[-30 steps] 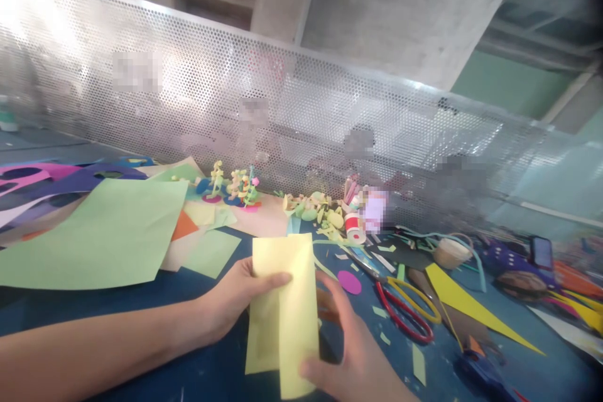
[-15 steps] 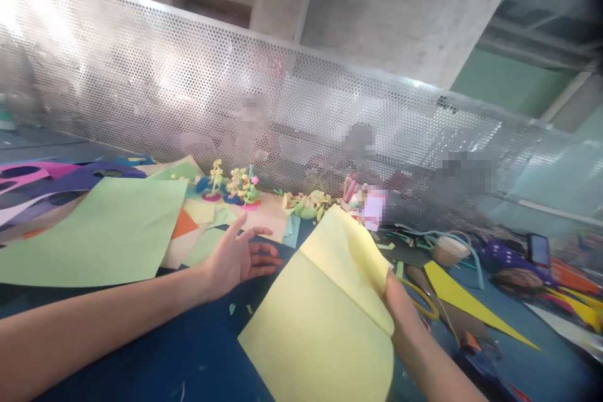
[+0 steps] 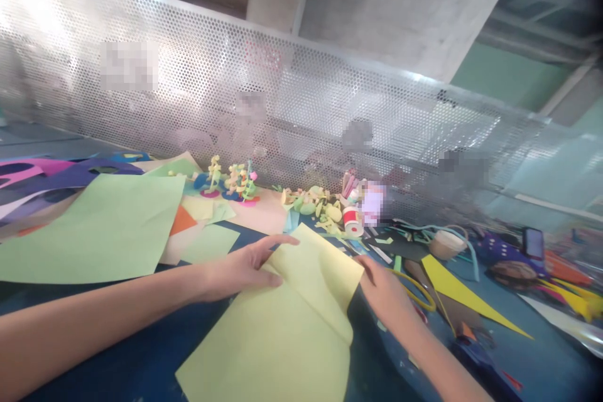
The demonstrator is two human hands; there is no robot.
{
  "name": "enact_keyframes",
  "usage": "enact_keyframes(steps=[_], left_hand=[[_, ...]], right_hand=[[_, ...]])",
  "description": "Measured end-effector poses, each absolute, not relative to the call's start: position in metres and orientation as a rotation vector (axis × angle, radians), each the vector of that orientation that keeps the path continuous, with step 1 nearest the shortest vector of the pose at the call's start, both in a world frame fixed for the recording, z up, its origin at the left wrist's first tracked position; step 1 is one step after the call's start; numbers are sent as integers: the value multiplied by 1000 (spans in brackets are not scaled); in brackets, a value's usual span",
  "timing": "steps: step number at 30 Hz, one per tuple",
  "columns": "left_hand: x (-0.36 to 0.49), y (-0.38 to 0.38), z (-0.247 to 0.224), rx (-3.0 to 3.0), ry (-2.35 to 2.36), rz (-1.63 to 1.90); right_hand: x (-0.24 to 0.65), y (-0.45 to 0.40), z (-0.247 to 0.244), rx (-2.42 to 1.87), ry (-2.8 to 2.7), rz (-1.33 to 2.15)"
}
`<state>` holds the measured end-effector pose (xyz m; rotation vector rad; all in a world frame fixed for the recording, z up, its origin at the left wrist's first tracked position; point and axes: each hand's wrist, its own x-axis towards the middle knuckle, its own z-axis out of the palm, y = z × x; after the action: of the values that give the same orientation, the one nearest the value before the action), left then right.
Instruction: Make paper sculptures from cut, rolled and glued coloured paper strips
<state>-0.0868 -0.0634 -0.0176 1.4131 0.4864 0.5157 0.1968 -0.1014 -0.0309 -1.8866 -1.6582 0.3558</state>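
left hand (image 3: pixel 247 270): thumb and fingers pinching pale yellow sheet (image 3: pixel 282 336), which extends toward 5 o'clock; nearer its crease | right hand (image 3: pixel 382 287): fingertips pinched on 2 o'clock corner, sheet toward 8 | crease roughly 10-to-4 | sheet's long axis about 1-to-7, above blue table (image 3: pixel 136 364)

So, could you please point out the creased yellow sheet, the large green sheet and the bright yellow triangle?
Creased yellow sheet (image 3: pixel 282 336), head view: lower part.
Large green sheet (image 3: pixel 101 226), head view: middle.
Bright yellow triangle (image 3: pixel 464 293), head view: middle.
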Motion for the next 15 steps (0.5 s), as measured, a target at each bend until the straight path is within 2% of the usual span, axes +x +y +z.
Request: enact_keyframes(steps=[3, 5, 9, 15], left_hand=[[-95, -58, -15, 1519, 531, 383], [-99, -56, -13, 1569, 563, 295], [-102, -54, -12, 1611, 607, 267], [-107, -45, -2, 1550, 589, 339]], right_hand=[[229, -98, -32, -2160, -1680, 44], [248, -98, -35, -2316, -1698, -9], [272, -97, -39, -2493, -1767, 43], [284, -99, -27, -2530, -1809, 227]])
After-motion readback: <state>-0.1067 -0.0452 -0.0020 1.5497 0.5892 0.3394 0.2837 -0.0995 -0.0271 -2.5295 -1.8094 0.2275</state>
